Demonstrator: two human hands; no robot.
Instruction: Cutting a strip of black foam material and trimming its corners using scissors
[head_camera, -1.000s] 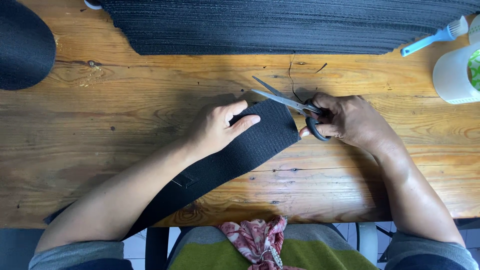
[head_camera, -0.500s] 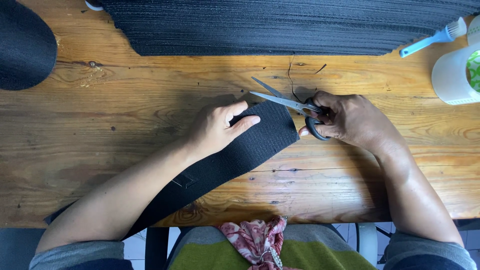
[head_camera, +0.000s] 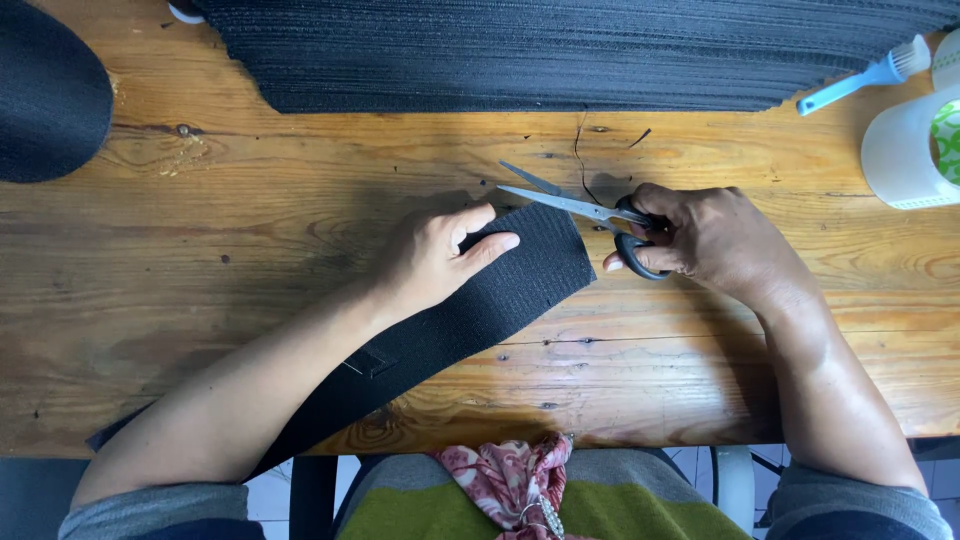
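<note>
— On the counter (head_camera: 250, 250), what's the left hand (head_camera: 430, 258) doing?
— Lying flat, fingers spread, pinning the black strip (head_camera: 470, 310).
— The right hand (head_camera: 715, 240)?
— Its grip is wrapping the scissors (head_camera: 590, 215), blades parted at the strip's end.

A wide black ribbed strap (head_camera: 500, 290) lies flat and diagonal beneath the left hand's (head_camera: 432, 258) palm. Black-handled scissors (head_camera: 590, 215), blades open, sit gripped at its cut end.

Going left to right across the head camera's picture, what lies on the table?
Dark round piece → left hand → black strip's cut end → scissors → right hand → blue brush → white container.
</note>
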